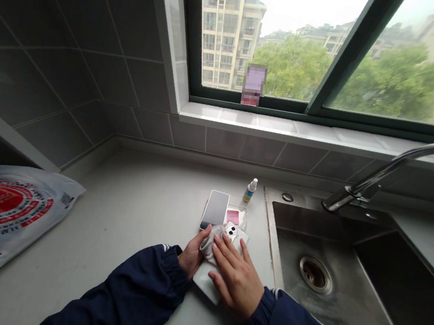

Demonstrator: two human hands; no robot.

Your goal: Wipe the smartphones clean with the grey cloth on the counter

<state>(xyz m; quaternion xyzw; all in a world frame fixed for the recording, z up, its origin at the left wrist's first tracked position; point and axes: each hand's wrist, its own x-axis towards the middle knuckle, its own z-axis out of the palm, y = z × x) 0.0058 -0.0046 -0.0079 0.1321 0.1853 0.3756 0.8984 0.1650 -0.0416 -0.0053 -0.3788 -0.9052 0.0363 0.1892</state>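
Observation:
A white phone (208,284) lies back up on the counter, its camera lenses near the top right. My left hand (192,252) is closed at its left edge, with the thumb on a bunched grey cloth (212,243). Over the cloth and the phone's back, my right hand (237,275) lies flat with its fingers spread. Just beyond stands a second phone (215,210), its dark screen up. Beside that one is a clear case (243,217) with a pink square (233,217). A small spray bottle (250,190) stands upright behind them.
A steel sink (291,235) with a curved faucet (388,170) is on the right. A white plastic bag with red print (8,221) lies at the far left. A window sill (276,127) and tiled wall (223,142) run along the back.

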